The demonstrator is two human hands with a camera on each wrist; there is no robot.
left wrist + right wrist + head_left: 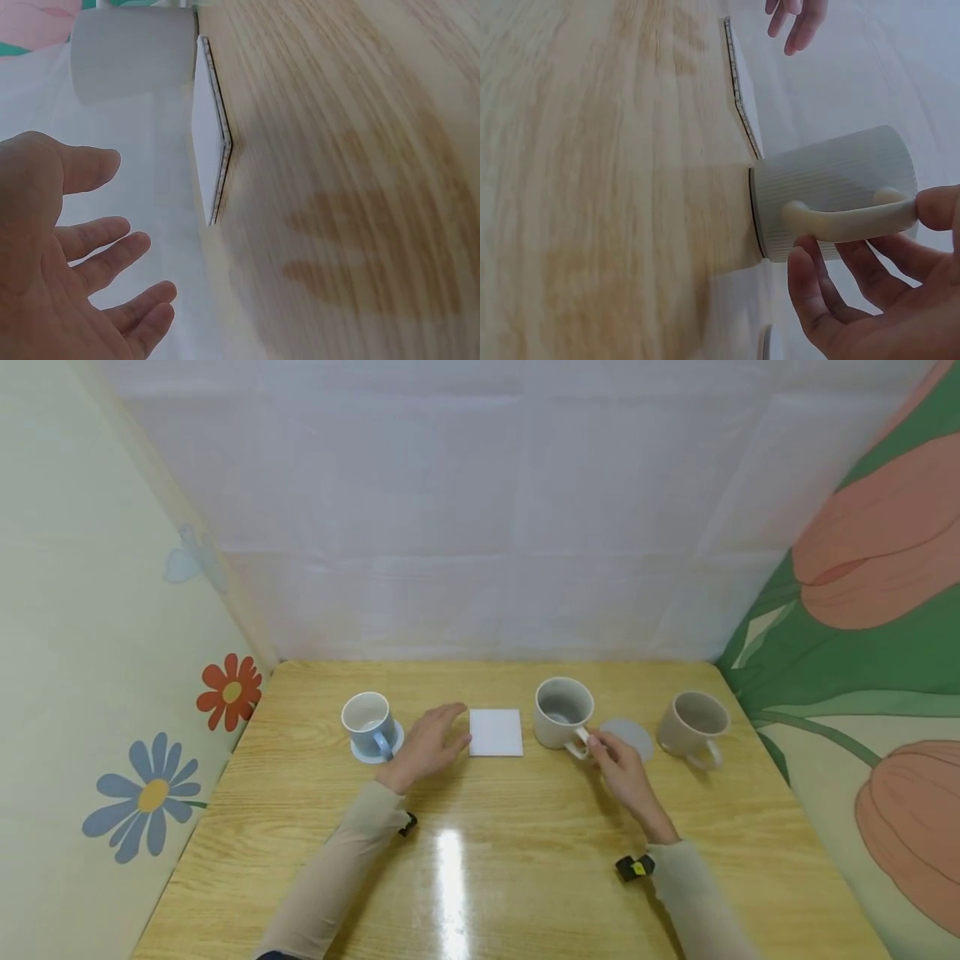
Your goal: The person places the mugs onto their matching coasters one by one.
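Observation:
Thumb and fingers of my right hand (621, 774) pinch the handle of a ribbed white mug (840, 176), upright just right of a square white coaster (496, 732). Whether the mug's base touches the table I cannot tell. My left hand (427, 746) is held at the coaster's left side, fingers spread and loosely bent, with nothing in it. In the left wrist view the coaster (208, 135) lies flat, apart from the fingers. A round grey coaster (630, 739) lies just beyond the right hand, partly hidden by it.
On the left, a blue mug (369, 727) stands on a round pale-blue coaster (362, 757). A beige mug (684, 731) stands at the right. Behind the wooden table (525, 877) hangs a white cloth (480, 527); flower-patterned sheets (862, 710) flank it.

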